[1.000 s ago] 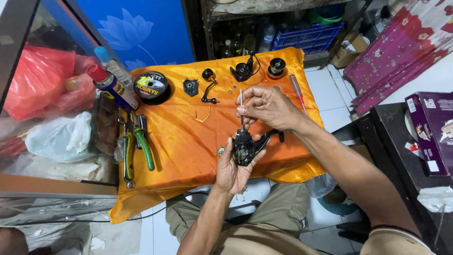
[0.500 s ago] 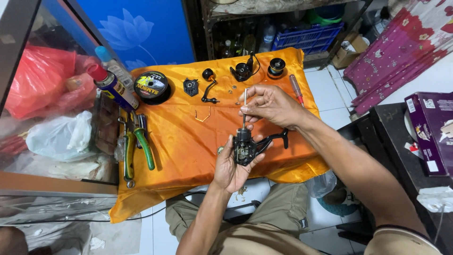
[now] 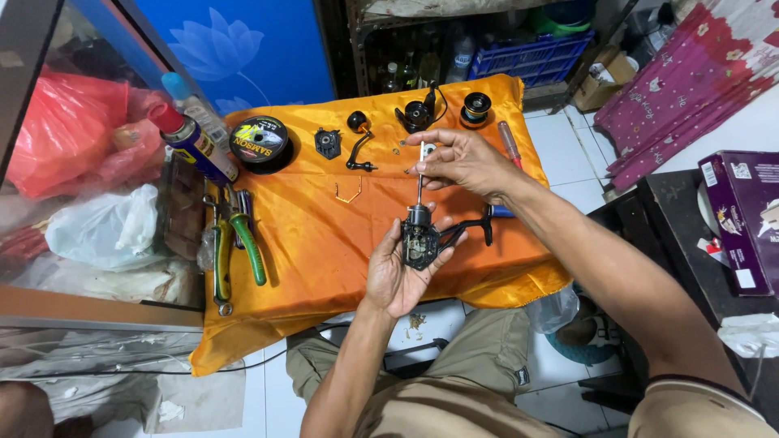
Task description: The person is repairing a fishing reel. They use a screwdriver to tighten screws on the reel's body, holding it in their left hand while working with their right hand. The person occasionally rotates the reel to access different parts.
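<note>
Two hands: both work on one small black fishing reel body [image 3: 422, 243] above the orange cloth [image 3: 324, 243].
Left hand [image 3: 398, 272]: it is curled under the reel body and grips it from below, with the open side of the reel facing up.
Right hand [image 3: 462, 162]: its fingers are pinched shut on the top of a thin metal rod [image 3: 419, 182] that stands upright and goes down into the reel body.
Reel body place: it is held in the air, just over the near edge of the cloth, close to the person's knees.
Cloth top row: a black line spool [image 3: 260, 142], a small black plate [image 3: 328, 143], a black crank handle [image 3: 359, 142], a black reel part [image 3: 418, 113] and a dark round spool [image 3: 475, 107].
Cloth left side: green-handled pliers [image 3: 243, 243] lie flat, near a spray can [image 3: 191, 142] with a red cap.
Cloth middle: a thin bent wire [image 3: 349, 193] lies alone.
Right of the cloth: a purple box [image 3: 742, 219] sits on a dark table.
</note>
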